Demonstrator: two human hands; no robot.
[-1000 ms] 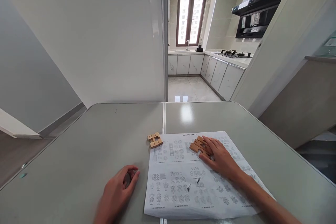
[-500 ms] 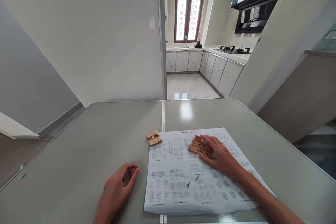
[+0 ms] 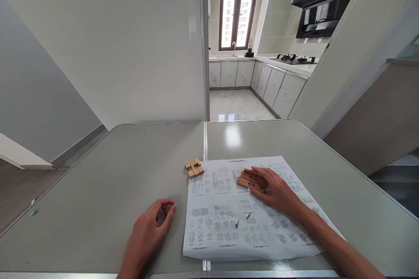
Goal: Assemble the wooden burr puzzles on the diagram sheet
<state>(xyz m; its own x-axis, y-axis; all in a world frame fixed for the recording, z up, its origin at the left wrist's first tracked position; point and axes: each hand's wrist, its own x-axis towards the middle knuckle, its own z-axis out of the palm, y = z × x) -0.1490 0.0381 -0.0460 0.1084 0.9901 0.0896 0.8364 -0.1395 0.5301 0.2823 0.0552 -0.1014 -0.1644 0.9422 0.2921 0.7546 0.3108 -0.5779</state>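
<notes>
My right hand [image 3: 276, 189] lies over several notched wooden puzzle pieces [image 3: 247, 182], the thumb at their near side and the fingers across their far side. The pieces lie side by side on a printed paper sheet [image 3: 222, 207], their right ends hidden under my palm. On the bare table left of the sheet rests my left hand [image 3: 152, 222], fingers curled round toward the thumb. Nothing shows in its hollow. A small cluster of joined wooden blocks [image 3: 195, 169] sits at the sheet's upper left corner, apart from both hands.
The grey table [image 3: 157, 148] has a metal seam down its middle and rounded far corners. A small green bit [image 3: 33, 212] lies near its left edge. Beyond stand a white panel [image 3: 147, 52] and a kitchen with a gas hob [image 3: 291, 59].
The view has tilted and shifted slightly. Under my right hand the wooden pieces sit a little closer together. My left hand keeps its curled pose.
</notes>
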